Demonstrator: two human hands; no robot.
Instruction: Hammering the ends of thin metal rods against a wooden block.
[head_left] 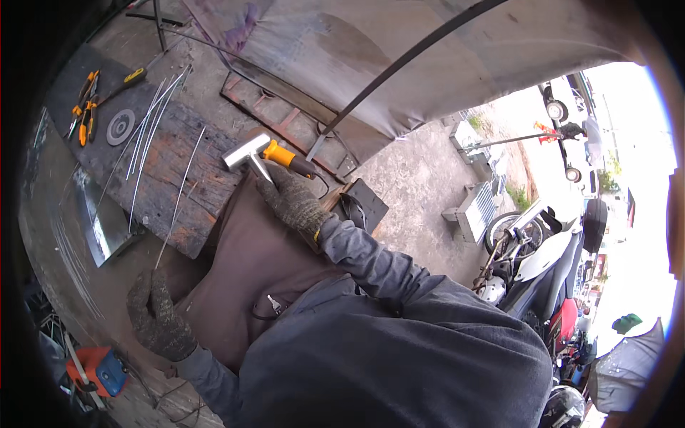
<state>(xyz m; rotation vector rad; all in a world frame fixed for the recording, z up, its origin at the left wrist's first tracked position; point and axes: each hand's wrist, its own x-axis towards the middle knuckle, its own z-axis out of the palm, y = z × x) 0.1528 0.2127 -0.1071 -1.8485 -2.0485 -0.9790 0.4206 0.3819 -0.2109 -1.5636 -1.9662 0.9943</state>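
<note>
My left hand [160, 317], in a dark knitted glove, pinches the near end of a thin metal rod [184, 187]. The rod's far part lies over a scorched wooden board [203, 214]. My right hand [294, 202], gloved alike, is closed round the handle of a hammer [246, 150] with a bright metal head. That head is near the board's right edge, apart from the rod. Just beyond the hammer lies a yellow and black power tool [287, 155], partly hidden by my right hand. Several more thin rods [148, 132] are spread on the board's far left.
Left on the worktop are orange-handled pliers [87, 118], a yellow-handled screwdriver [134, 76], a grey disc [121, 127] and bent sheet metal [107, 225]. A red and blue box [100, 371] stands lower left. To the right are a motorcycle [546, 260] and metal frames [474, 214].
</note>
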